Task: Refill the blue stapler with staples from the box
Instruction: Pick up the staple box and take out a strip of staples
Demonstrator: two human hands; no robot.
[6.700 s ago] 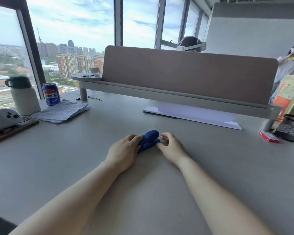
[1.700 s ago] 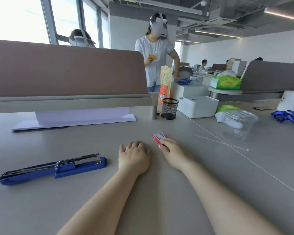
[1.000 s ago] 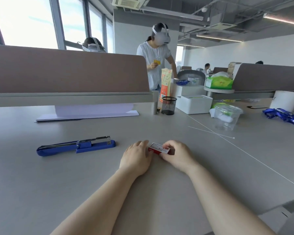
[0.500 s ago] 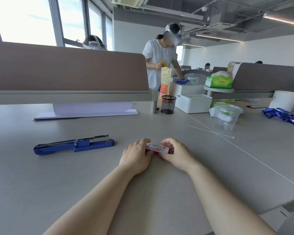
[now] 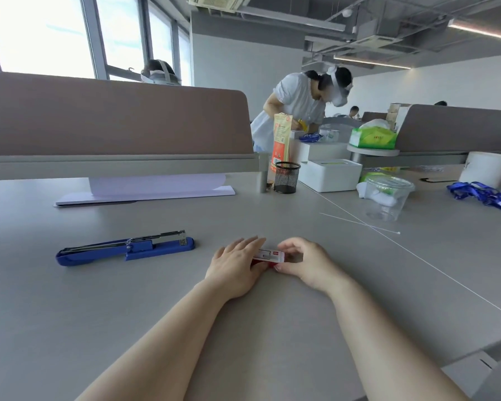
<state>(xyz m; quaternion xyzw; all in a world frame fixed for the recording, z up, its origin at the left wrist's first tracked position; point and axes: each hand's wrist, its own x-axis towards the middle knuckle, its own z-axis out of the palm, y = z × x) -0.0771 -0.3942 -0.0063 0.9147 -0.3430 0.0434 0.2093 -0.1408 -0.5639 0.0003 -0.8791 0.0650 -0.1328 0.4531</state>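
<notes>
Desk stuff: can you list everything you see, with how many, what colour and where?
stapler: one, blue, lying opened flat on the desk, left of the hands
staple box: one, red and white, on the desk between both hands
paper: one stack, white, under the divider shelf
pen cup: one, black mesh, by the shelf leg
packet: one, orange, standing behind the pen cup
white box: one, right of the pen cup
plastic cup: one, clear, lidded, far right
lanyards: a bunch, blue, right edge
left hand: one, touching the staple box
right hand: one, gripping the staple box
</notes>
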